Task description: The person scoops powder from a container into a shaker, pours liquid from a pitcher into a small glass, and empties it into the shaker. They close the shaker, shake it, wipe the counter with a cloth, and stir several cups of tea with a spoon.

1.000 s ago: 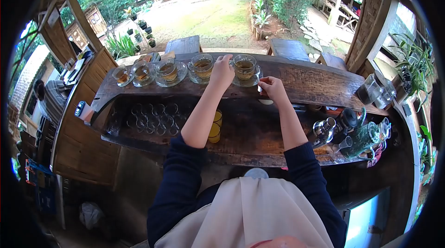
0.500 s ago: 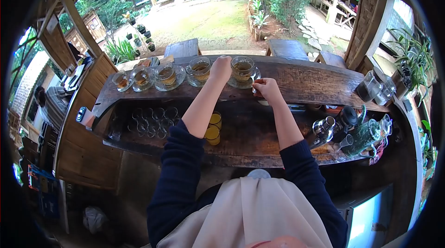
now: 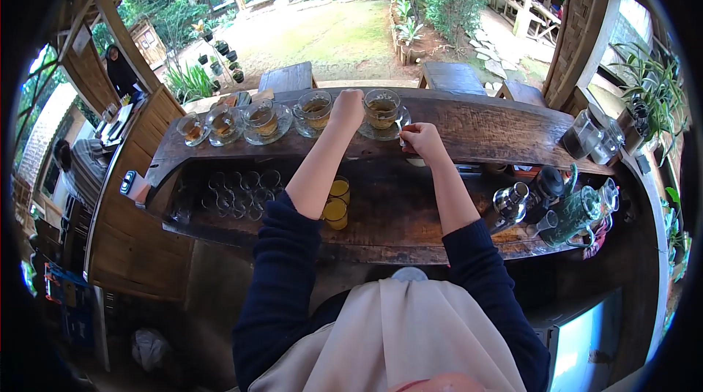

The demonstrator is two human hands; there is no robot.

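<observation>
A clear glass cup (image 3: 382, 108) of brown drink stands on a glass saucer (image 3: 375, 132) on the raised wooden counter. My left hand (image 3: 348, 108) is closed at the cup's left side, where it seems to grip the handle; the fingers hide the handle itself. Between the fingers of my right hand (image 3: 419, 137) is a teaspoon (image 3: 400, 127), held at the saucer's right edge beside the cup. To the left, another filled cup (image 3: 315, 110) sits close to my left wrist. Further along are more cups (image 3: 261, 120) of the same drink on saucers.
Below the counter, on a lower shelf, are upturned glasses (image 3: 242, 191) and yellow drinks (image 3: 335, 213). A metal shaker (image 3: 510, 202) and a green patterned jug (image 3: 575, 213) stand at right, with glass jars (image 3: 586, 134) above. People (image 3: 121, 73) are at the left.
The teaspoon in my right hand now shows more upright against the cup's side. My left hand stays at the cup. At the far left, a person has come into fuller view.
</observation>
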